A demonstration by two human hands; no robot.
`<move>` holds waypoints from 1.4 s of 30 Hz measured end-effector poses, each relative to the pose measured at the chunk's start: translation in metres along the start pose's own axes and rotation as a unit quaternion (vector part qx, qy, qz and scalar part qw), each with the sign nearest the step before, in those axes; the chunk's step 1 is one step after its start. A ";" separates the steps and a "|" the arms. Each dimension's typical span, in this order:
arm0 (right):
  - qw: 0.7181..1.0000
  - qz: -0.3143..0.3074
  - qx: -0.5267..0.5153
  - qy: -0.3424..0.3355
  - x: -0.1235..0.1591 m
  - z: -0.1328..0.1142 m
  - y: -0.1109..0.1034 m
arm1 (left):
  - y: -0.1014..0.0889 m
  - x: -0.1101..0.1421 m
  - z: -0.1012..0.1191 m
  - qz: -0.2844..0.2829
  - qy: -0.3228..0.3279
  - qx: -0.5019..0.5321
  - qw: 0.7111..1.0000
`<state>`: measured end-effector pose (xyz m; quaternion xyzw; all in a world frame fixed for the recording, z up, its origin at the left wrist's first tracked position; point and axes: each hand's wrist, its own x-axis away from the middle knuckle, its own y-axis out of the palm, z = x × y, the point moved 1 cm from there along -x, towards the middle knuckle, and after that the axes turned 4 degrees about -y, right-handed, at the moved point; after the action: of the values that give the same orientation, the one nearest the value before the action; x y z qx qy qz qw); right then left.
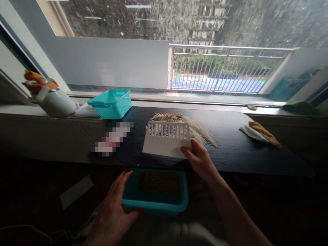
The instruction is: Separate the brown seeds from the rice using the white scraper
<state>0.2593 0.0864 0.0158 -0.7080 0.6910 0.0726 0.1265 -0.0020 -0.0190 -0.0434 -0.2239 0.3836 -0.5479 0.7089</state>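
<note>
My right hand grips the right edge of a flat white panel with a row of long slots along its far side. The panel is tilted at the near edge of the pile of pale grains on the dark table; brown, bean-like pieces lie at the pile's far side. Below the table's front edge, a teal plastic bin holds many small brown pieces. Around the bin's left end my left hand is curved, its fingers behind and its thumb by the front rim.
A second teal bin stands at the back left of the dark table, near a light pot on the sill. A blurred-out item lies at left. Folded cloths rest at right. Behind is a window with a railing.
</note>
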 end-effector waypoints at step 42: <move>0.989 0.109 0.096 -0.015 -0.025 0.004 -0.034 | 0.000 0.000 0.004 -0.023 0.001 -0.014 1.000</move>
<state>0.2929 0.1118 0.0219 -0.6116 0.7661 0.0297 0.1952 0.0010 -0.0194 -0.0407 -0.2421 0.3865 -0.5586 0.6928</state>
